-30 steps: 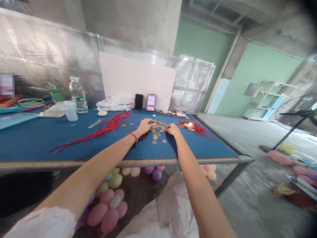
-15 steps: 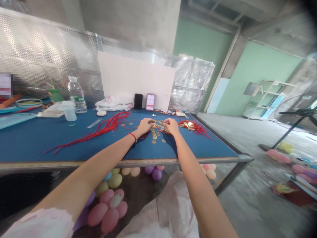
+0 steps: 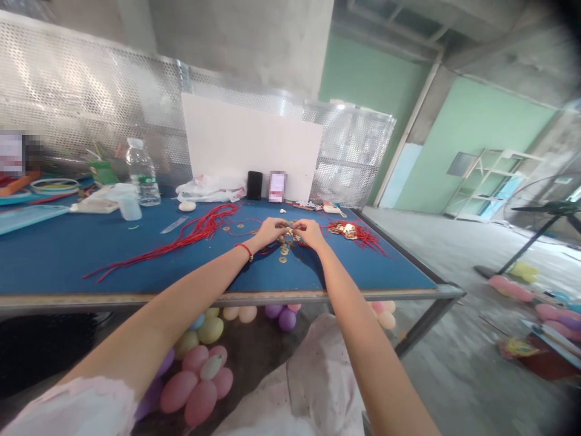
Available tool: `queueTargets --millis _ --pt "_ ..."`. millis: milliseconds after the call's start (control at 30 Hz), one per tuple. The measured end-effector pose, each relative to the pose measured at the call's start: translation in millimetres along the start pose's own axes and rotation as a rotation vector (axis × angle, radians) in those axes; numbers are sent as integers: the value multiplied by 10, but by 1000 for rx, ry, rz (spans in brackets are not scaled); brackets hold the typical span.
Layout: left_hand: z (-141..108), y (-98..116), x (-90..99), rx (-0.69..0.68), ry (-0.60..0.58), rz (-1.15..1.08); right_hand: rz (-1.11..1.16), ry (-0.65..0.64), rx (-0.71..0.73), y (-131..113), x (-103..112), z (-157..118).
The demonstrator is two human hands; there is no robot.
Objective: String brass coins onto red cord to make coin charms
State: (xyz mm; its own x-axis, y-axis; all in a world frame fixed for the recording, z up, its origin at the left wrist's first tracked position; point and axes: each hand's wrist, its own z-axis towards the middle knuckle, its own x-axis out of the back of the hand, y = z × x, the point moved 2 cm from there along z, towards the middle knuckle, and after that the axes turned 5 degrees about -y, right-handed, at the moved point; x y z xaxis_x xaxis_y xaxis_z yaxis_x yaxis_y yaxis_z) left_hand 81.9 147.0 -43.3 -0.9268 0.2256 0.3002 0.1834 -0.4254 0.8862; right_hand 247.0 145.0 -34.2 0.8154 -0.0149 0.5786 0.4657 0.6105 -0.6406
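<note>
My left hand [image 3: 272,230], with a red bracelet on the wrist, pinches a small gold coin and red cord over the table. Fingertips almost touching it, my right hand [image 3: 309,232] is closed on the same small pieces; which finger holds what is too small to tell. Gold coins [image 3: 284,249] lie scattered beneath and in front of the hands. A bundle of long red cords [image 3: 206,225] stretches out on the left. To the right lies a pile of gold coins with red cords [image 3: 349,231].
On the blue table [image 3: 172,275] stand a water bottle [image 3: 143,175], a plastic cup [image 3: 129,206], a black phone [image 3: 255,185] and a lit phone [image 3: 276,186]. A white plastic bag [image 3: 211,189] lies at the back. Balloons [image 3: 200,387] are under the table.
My hands have come together; the gap between their fingertips is now very small. My right hand has shifted left, and one coin in front of it is now covered.
</note>
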Motion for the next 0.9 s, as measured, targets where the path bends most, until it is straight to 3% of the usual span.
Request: queueTargets --millis 200,433,500,600,667,767,900 --pt "-45 59 -26 19 -24 -65 72 21 4 -24 -19 10" --pt "-63 101 4 86 99 -119 36 268 -114 -1 84 10" --pt "-65 107 23 84 130 -126 -19 216 -115 -1 69 3" --pt "-70 119 41 90 153 -163 -80 -41 -96 1 -11 2" --pt "-74 126 45 106 165 -186 -83 -116 -97 5 -34 5" --pt "-73 130 45 127 177 -192 89 -1 -138 12 19 20" --pt "-55 109 49 139 187 -213 577 163 -261 43 151 41"
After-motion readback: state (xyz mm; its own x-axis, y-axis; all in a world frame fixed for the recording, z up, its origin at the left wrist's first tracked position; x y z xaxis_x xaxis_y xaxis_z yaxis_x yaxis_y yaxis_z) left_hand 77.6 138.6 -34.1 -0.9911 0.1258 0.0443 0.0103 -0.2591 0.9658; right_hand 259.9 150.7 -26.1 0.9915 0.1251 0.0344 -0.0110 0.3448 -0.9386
